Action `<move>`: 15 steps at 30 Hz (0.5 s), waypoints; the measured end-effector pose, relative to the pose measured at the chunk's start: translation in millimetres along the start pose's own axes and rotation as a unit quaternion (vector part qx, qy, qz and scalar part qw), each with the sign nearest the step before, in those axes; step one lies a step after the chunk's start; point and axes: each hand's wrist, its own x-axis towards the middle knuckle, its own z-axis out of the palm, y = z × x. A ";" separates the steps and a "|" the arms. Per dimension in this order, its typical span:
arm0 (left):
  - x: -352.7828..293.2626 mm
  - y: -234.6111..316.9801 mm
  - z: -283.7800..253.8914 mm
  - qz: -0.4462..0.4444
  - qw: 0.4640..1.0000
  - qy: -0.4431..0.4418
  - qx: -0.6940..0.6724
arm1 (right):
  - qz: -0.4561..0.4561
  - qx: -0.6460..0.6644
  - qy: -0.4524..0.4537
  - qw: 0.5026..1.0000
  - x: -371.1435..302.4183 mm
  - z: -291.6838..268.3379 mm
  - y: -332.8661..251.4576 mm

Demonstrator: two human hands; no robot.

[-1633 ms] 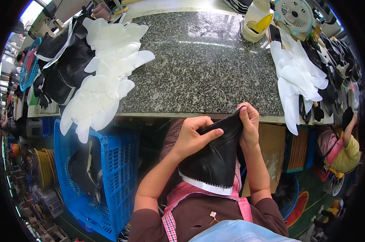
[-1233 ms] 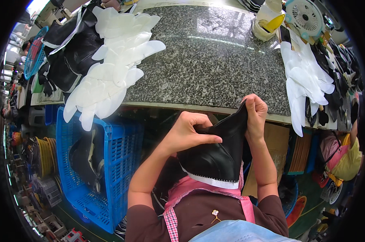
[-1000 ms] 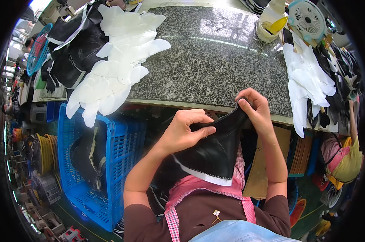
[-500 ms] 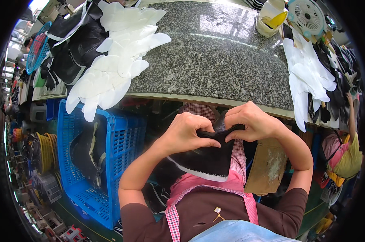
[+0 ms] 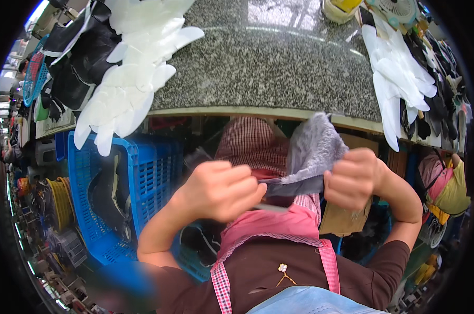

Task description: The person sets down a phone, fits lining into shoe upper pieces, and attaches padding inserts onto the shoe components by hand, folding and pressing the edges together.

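Between both hands, over my lap, a black shoe upper (image 5: 316, 149) is stretched with its grey fleecy lining showing. My left hand (image 5: 219, 191) is closed on its left end, fingers curled in and slightly blurred. At the other end my right hand (image 5: 352, 179) grips the edge in a fist, also blurred. A flap of the lining stands up beside my right hand, near the table edge. My fingers hide the gripped edges.
Ahead is a speckled stone tabletop (image 5: 268, 68). White shaped sheets (image 5: 137, 68) overhang it at left by black pieces (image 5: 85, 63); more white sheets (image 5: 397, 83) hang at right. A blue crate (image 5: 135, 183) stands left of my lap, cardboard (image 5: 347, 214) at right.
The upper has turned from its smooth black face to show the grey lining. My hands have moved apart and lower, from a pinch to closed fists. The view has shifted slightly.
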 end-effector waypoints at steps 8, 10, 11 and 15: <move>-37.4 28.3 7.5 0.033 0.994 0.007 0.100 | -0.098 -0.036 0.047 0.993 -7.5 22.5 -30.5; -42.4 27.4 2.6 0.016 0.994 -0.020 0.109 | -0.101 -0.016 0.045 0.994 -5.5 19.8 -28.5; -45.8 28.0 1.0 0.003 0.993 -0.038 0.109 | -0.103 0.001 0.039 0.994 -4.4 20.8 -26.2; -36.4 43.2 16.1 -0.141 0.972 -0.056 0.178 | -0.122 -0.015 0.058 0.991 12.9 33.6 -16.4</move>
